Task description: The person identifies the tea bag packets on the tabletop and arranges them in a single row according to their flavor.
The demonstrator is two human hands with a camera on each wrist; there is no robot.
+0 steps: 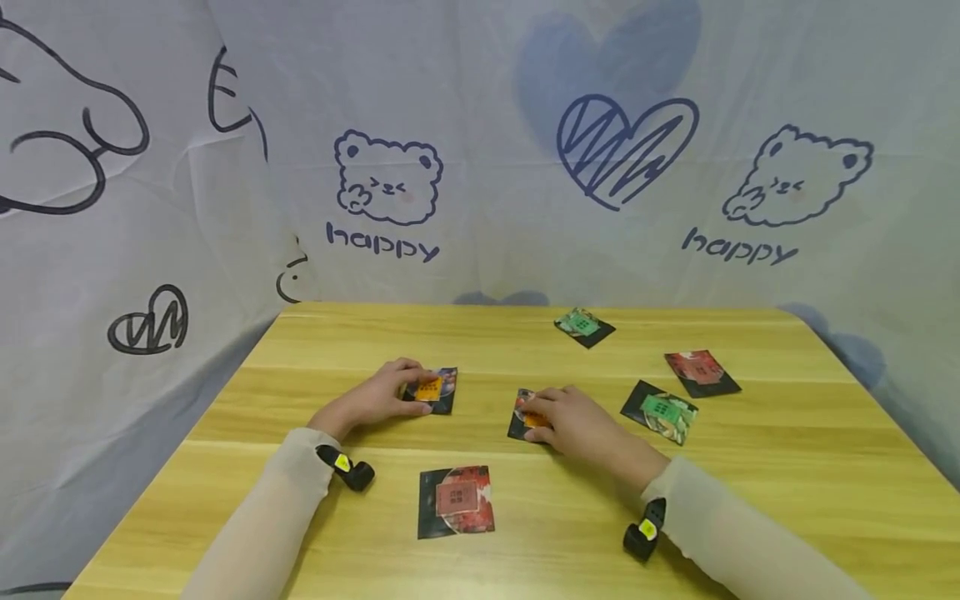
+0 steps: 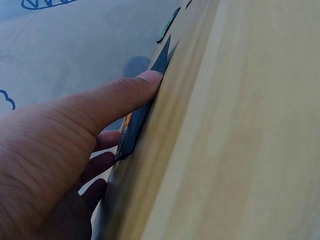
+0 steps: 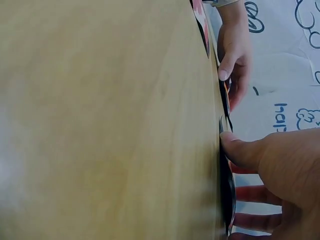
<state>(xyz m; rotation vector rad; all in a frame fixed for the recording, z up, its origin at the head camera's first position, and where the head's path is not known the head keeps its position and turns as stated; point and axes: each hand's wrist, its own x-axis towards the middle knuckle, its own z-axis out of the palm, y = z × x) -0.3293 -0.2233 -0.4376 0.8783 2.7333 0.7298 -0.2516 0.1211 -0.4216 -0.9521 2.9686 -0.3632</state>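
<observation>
In the head view, my left hand [image 1: 382,396] holds a flat square packet with an orange label [image 1: 444,390], left of the table's middle. The left wrist view shows the thumb on the near edge of this dark packet [image 2: 136,125], with the other fingers beyond it. My right hand [image 1: 573,421] grips a second orange-labelled packet [image 1: 517,425] a little to the right, its fingers covering much of the label. The thumb is at one edge of that packet [image 3: 226,187] in the right wrist view, and the spread fingers are on its far side.
A red packet [image 1: 456,500] lies nearer the front, between the forearms. To the right are a green-labelled packet [image 1: 660,412] and another red packet [image 1: 702,372]. One more green-labelled packet [image 1: 583,328] lies by the wooden table's [image 1: 337,333] back edge. Behind hangs a printed white cloth [image 1: 480,125].
</observation>
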